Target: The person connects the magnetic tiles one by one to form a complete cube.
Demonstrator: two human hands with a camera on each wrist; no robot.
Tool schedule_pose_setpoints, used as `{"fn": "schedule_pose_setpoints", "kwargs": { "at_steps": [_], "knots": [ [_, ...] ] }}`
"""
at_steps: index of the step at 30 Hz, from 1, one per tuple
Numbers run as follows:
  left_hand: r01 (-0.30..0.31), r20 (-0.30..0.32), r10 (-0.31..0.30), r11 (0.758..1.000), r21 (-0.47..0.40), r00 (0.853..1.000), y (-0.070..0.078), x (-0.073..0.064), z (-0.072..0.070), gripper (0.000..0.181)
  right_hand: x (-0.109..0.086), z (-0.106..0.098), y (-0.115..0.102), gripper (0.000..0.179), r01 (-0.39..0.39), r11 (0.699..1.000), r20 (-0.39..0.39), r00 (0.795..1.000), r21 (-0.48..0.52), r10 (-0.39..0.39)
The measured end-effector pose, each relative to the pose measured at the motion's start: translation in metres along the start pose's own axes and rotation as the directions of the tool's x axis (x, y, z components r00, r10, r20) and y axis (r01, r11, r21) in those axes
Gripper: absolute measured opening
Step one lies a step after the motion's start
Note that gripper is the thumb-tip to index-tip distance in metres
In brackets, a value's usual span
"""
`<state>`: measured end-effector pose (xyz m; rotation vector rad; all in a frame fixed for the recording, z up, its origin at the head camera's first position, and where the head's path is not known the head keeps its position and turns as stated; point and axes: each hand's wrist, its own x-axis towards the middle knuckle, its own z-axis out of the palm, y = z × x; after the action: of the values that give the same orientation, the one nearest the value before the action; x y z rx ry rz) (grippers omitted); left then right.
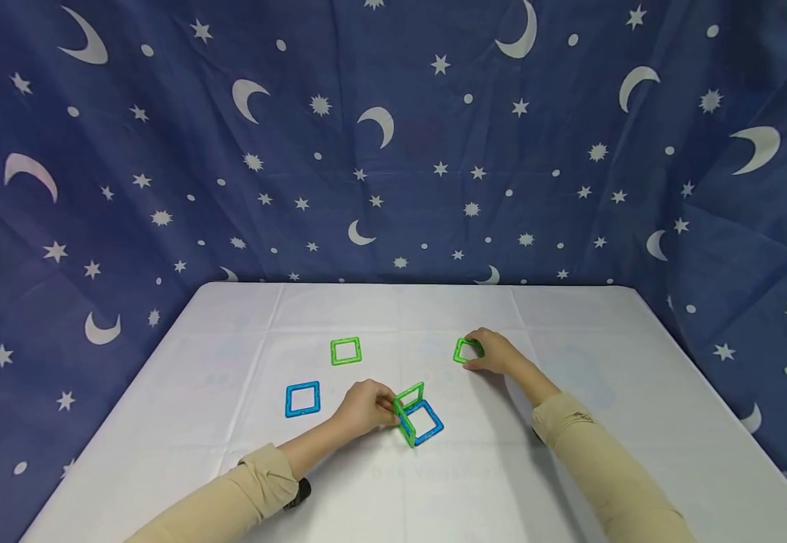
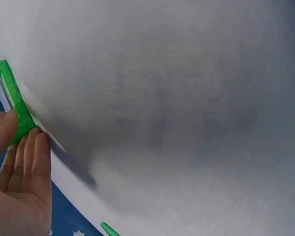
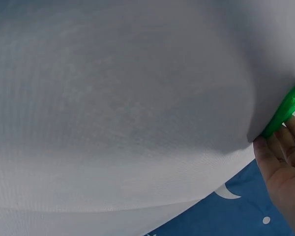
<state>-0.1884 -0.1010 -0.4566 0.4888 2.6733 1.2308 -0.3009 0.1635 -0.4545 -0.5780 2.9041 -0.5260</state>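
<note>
My left hand pinches the near side of a small build of square magnetic tiles. There a green tile stands upright along the edge of a blue tile lying flat. A second upright green tile rises at the back of that blue one. In the left wrist view, thumb and fingers hold a green tile frame by its corner. Farther back on the right, my right hand grips another green tile by its right side. Its green edge shows beside the fingers in the right wrist view.
A loose green tile lies flat at the back, left of centre. Nearer, a blue tile lies left of my left hand. The table has a white cover, and a dark blue curtain with moons and stars hangs behind it.
</note>
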Motion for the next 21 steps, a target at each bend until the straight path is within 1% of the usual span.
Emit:
{"fn": "schedule_pose_setpoints", "kwargs": {
  "at_steps": [5, 8, 12, 16, 18, 21],
  "knots": [
    [-0.009, -0.002, 0.009, 1.000, -0.009, 1.000, 0.000, -0.001, 0.001, 0.016, -0.005, 0.002, 0.001, 0.057, 0.023, 1.000, -0.017, 1.000, 0.007, -0.023],
    [-0.013, -0.005, 0.013, 1.000, -0.012, 1.000, 0.000, 0.000, 0.001, 0.015, -0.003, 0.001, 0.000, 0.057, 0.029, 0.999, -0.018, 0.999, -0.018, -0.030],
    [-0.007, -0.010, 0.007, 1.000, -0.009, 1.000, 0.001, 0.000, 0.001, 0.015, 0.001, -0.003, -0.003, 0.059, 0.024, 0.998, -0.004, 1.000, -0.052, -0.024],
    [0.003, -0.004, -0.003, 1.000, -0.002, 1.000, 0.001, -0.001, 0.000, 0.015, 0.004, -0.006, -0.006, 0.061, 0.017, 0.997, 0.031, 0.999, -0.070, -0.015],
    [0.000, -0.005, 0.000, 1.000, 0.006, 1.000, 0.002, -0.001, 0.000, 0.015, 0.003, -0.007, -0.005, 0.061, 0.017, 0.998, 0.039, 0.999, -0.066, -0.014],
    [-0.008, -0.014, 0.008, 1.000, 0.020, 1.000, 0.001, -0.003, -0.001, 0.014, 0.001, -0.008, -0.004, 0.062, 0.040, 0.998, 0.021, 0.999, -0.039, -0.039]
  ]
}}
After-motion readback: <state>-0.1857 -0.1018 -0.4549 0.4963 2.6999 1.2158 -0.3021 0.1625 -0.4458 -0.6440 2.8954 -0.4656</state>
